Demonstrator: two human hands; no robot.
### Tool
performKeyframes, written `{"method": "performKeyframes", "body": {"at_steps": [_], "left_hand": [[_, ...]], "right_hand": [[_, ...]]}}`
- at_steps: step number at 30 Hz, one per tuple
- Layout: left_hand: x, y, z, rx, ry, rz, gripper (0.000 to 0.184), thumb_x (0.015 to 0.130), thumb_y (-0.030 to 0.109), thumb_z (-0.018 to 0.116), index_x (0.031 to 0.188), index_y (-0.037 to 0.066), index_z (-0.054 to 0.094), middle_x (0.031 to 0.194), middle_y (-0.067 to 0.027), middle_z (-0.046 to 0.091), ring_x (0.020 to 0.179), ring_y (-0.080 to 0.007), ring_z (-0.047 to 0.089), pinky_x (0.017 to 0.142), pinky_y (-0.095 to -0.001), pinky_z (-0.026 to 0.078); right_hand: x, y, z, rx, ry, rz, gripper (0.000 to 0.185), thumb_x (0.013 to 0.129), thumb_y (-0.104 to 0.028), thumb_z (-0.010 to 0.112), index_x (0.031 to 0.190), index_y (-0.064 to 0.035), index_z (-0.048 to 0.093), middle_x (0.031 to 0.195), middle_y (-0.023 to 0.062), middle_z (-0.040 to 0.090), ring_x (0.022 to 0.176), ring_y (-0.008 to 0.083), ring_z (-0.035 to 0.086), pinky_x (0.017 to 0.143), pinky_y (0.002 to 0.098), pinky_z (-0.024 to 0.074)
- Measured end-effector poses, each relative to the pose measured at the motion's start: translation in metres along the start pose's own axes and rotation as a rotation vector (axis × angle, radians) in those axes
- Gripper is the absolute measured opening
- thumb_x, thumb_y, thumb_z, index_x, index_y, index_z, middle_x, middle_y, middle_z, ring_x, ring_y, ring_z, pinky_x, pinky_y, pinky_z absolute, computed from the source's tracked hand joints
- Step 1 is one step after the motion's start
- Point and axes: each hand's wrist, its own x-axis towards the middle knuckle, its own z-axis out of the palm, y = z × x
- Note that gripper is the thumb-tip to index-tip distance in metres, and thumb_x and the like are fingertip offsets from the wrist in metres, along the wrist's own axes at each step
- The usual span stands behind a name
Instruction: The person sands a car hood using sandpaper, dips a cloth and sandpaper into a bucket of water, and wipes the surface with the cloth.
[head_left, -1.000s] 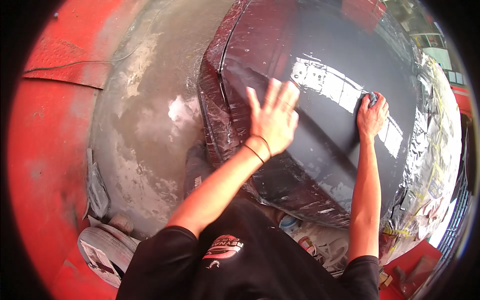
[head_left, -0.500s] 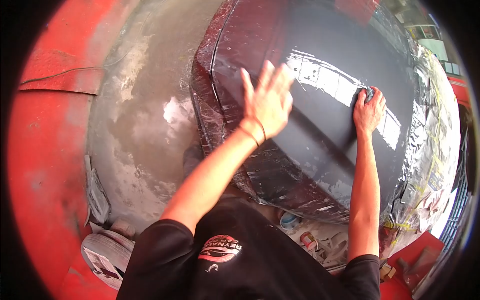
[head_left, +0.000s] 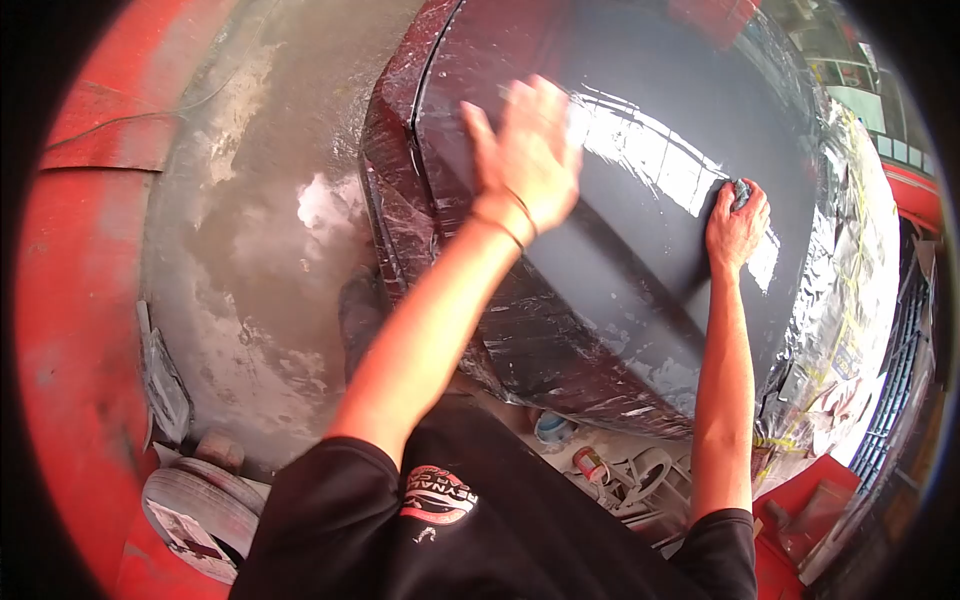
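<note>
A wet, dark grey car body panel (head_left: 640, 260) curves out in front of me, with bright reflections on it. My left hand (head_left: 530, 165), a thin dark band at its wrist, is over the left part of the panel with fingers spread and holding nothing. Motion blurs its fingertips, and I cannot tell whether the palm touches the surface. Farther right, my right hand (head_left: 735, 232) rests on the panel, its fingers closed around a small blue-grey wad (head_left: 741, 194). Whether that wad is a sponge or a cloth is unclear.
Dark plastic film (head_left: 535, 370) wraps the near edge; masking sheet with yellow tape (head_left: 850, 290) covers the right side. Below lie a blue-rimmed bowl (head_left: 553, 427), a red can (head_left: 590, 464) and white parts (head_left: 650, 475). A tyre (head_left: 205, 515) lies at lower left on the floor.
My left hand has moved up and slightly left over the panel, fingers still spread. My right hand stays at nearly the same spot with the wad. The view has shifted slightly.
</note>
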Motion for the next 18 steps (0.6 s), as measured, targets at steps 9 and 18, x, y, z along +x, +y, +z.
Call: {"method": "performKeyframes", "body": {"at_steps": [9,18], "left_hand": [[-0.082,0.091,-0.030,-0.333,-0.169,0.446,0.064,0.114,0.044,0.038,0.170,0.014,0.043,0.182,-0.0031,0.034,0.169,-0.0251,0.026,0.131,-0.0785,0.005],[0.102,-0.063,0.043,-0.309,0.023,-0.019,0.062,0.115,0.038,0.039,0.171,0.013,0.040,0.183,-0.0056,0.032,0.169,-0.0282,0.025,0.128,-0.0831,0.013]], "right_hand": [[0.001,-0.001,-0.002,-0.024,-0.019,0.002,0.040,0.106,-0.037,0.065,0.135,-0.0096,0.064,0.130,0.0179,0.066,0.126,0.0402,0.062,0.108,0.0519,0.0484],[0.000,-0.006,-0.005,0.038,-0.034,0.054,0.037,0.106,-0.034,0.067,0.134,-0.0103,0.064,0.127,0.0175,0.067,0.125,0.0397,0.062,0.108,0.0521,0.0473]]}}
